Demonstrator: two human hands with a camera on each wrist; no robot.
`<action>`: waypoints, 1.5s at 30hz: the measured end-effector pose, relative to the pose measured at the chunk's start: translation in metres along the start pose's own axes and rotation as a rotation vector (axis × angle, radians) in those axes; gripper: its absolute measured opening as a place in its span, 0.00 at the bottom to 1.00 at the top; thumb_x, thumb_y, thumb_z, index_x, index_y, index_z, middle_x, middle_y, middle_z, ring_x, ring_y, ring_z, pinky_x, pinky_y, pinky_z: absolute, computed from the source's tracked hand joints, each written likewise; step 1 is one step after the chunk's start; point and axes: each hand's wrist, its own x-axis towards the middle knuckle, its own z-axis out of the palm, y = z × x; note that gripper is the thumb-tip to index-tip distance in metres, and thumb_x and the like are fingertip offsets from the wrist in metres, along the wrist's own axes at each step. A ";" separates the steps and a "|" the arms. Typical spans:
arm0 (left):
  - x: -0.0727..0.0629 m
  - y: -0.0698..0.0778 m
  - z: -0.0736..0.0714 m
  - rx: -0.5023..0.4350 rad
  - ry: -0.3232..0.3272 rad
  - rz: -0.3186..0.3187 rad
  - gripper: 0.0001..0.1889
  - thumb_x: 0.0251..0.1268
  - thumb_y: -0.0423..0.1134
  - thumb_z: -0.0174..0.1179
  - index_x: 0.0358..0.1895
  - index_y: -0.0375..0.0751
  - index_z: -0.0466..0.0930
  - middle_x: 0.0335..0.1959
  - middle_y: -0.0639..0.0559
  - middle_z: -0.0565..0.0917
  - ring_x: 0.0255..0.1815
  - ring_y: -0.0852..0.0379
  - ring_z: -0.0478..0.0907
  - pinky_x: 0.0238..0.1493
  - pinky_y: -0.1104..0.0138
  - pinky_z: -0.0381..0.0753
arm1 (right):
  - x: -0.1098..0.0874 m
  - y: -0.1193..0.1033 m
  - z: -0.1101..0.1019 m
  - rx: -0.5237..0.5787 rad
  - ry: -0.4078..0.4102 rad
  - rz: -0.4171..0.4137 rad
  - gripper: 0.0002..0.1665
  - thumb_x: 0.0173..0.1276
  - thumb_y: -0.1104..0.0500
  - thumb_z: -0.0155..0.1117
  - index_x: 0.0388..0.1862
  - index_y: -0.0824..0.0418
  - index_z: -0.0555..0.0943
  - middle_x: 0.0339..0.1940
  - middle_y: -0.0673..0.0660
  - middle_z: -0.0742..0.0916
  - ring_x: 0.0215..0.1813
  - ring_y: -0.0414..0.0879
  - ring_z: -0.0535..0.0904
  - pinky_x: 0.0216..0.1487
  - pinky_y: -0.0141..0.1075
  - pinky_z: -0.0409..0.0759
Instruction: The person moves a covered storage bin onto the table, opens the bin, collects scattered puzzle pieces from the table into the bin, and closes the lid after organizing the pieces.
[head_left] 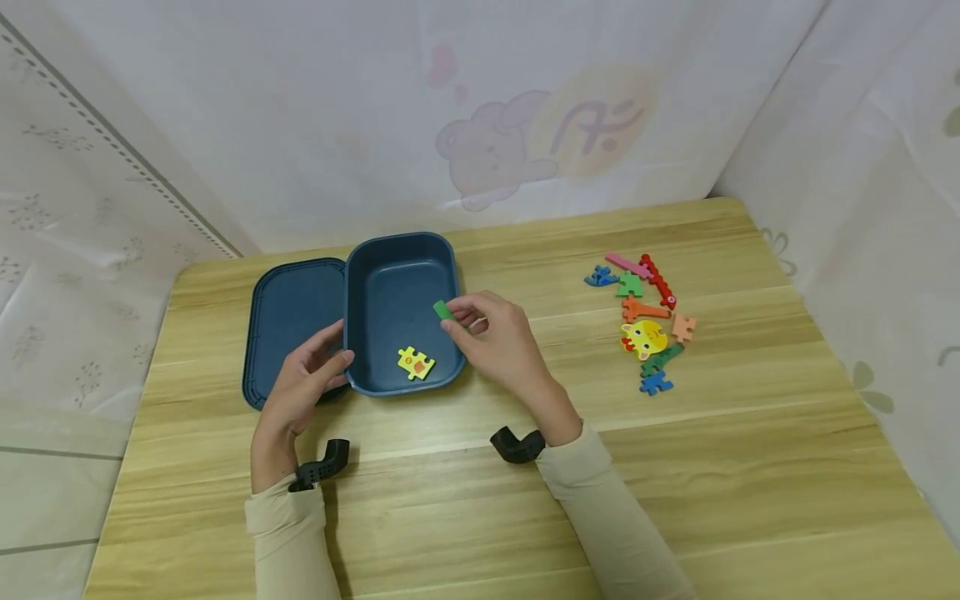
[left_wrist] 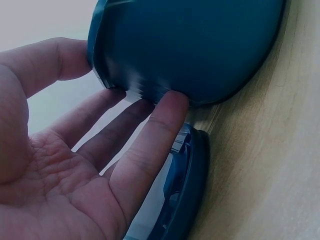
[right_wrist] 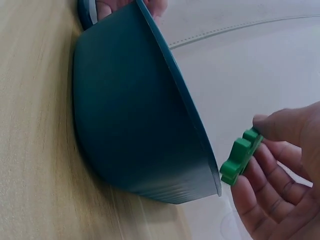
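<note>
A deep dark blue plastic box stands on the table, a yellow puzzle piece with an orange mark lying on its floor. My left hand holds the box's left side, thumb at the rim and fingers against the outer wall. Over the right part of the box, my right hand pinches a green puzzle piece between thumb and fingers. That piece is close to the rim in the right wrist view.
A flat blue lid lies left of the box, partly under the left hand. To the right, several loose puzzle pieces are clustered, among them a yellow animal head, a red strip and a blue piece. Printed cloth hangs behind the table.
</note>
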 end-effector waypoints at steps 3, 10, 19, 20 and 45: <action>0.000 0.000 0.000 0.005 0.003 -0.005 0.33 0.83 0.43 0.57 0.85 0.44 0.59 0.84 0.39 0.64 0.64 0.72 0.78 0.54 0.75 0.85 | 0.000 0.000 0.001 0.020 -0.009 -0.031 0.12 0.71 0.60 0.75 0.52 0.62 0.88 0.44 0.56 0.90 0.46 0.46 0.88 0.48 0.35 0.89; 0.000 0.001 0.000 0.011 0.004 -0.009 0.33 0.83 0.44 0.57 0.85 0.45 0.59 0.84 0.40 0.64 0.64 0.72 0.77 0.54 0.76 0.84 | -0.001 0.001 0.005 0.041 -0.033 -0.067 0.12 0.71 0.61 0.75 0.51 0.62 0.88 0.44 0.55 0.89 0.45 0.44 0.87 0.47 0.31 0.88; -0.001 0.000 0.000 0.025 0.008 -0.012 0.33 0.83 0.44 0.57 0.85 0.45 0.59 0.84 0.41 0.64 0.63 0.73 0.77 0.54 0.77 0.84 | -0.002 -0.001 0.011 0.028 -0.065 -0.103 0.12 0.70 0.63 0.75 0.51 0.63 0.88 0.48 0.56 0.90 0.46 0.46 0.88 0.50 0.36 0.89; -0.001 0.000 0.000 0.026 0.008 -0.012 0.34 0.83 0.44 0.57 0.85 0.45 0.58 0.84 0.41 0.64 0.63 0.73 0.77 0.54 0.77 0.84 | -0.002 -0.001 0.011 0.023 -0.069 -0.106 0.12 0.70 0.63 0.75 0.52 0.63 0.88 0.48 0.57 0.90 0.47 0.47 0.88 0.50 0.38 0.90; 0.001 -0.002 0.000 0.031 0.001 0.009 0.33 0.83 0.45 0.58 0.85 0.46 0.59 0.84 0.38 0.64 0.64 0.72 0.77 0.55 0.76 0.84 | -0.008 -0.008 0.017 -0.112 -0.069 -0.172 0.14 0.72 0.62 0.74 0.55 0.59 0.88 0.50 0.54 0.91 0.49 0.47 0.87 0.52 0.42 0.88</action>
